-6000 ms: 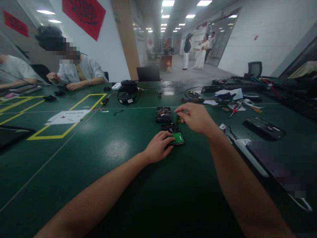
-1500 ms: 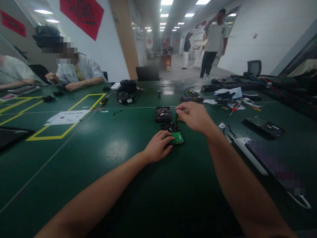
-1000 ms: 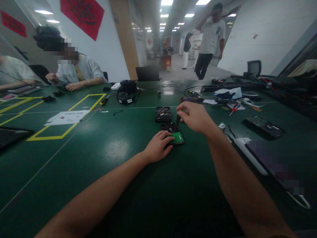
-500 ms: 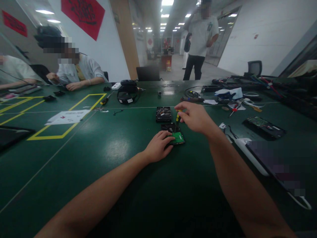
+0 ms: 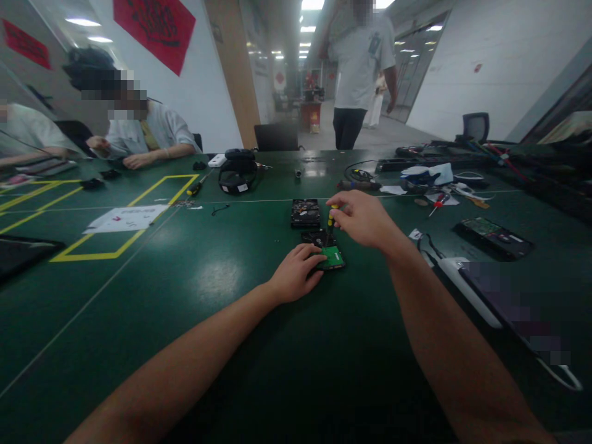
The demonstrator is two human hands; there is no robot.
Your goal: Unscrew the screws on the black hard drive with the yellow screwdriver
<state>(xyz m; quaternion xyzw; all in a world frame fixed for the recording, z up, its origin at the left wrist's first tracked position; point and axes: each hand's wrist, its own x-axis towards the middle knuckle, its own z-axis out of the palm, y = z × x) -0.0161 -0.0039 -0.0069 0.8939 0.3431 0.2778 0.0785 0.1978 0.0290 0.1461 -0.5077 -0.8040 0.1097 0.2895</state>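
A hard drive with a green circuit board (image 5: pixel 333 255) lies in front of me on the green table. My left hand (image 5: pixel 300 271) grips its left side, fingers across the top and thumb by the near edge, hiding part of it. In my right hand (image 5: pixel 361 217), the fingertips pinch the yellow-and-black handle of a screwdriver (image 5: pixel 331 219). The screwdriver stands nearly upright, its lower end at the drive's right part; the exact contact point is too small to make out. Just beyond lies a second hard drive (image 5: pixel 305 213).
At right are another drive with a circuit board (image 5: pixel 494 238), a red-handled screwdriver (image 5: pixel 437 205) and a white-edged device with a cable (image 5: pixel 472 290). Far left, a yellow-black screwdriver (image 5: pixel 194 187) lies near a paper sheet (image 5: pixel 127 219). A co-worker (image 5: pixel 150 132) sits across the table.
My hands and the drive stay nearly in place; the screwdriver handle has shifted very slightly. In the background, the standing person has moved left.
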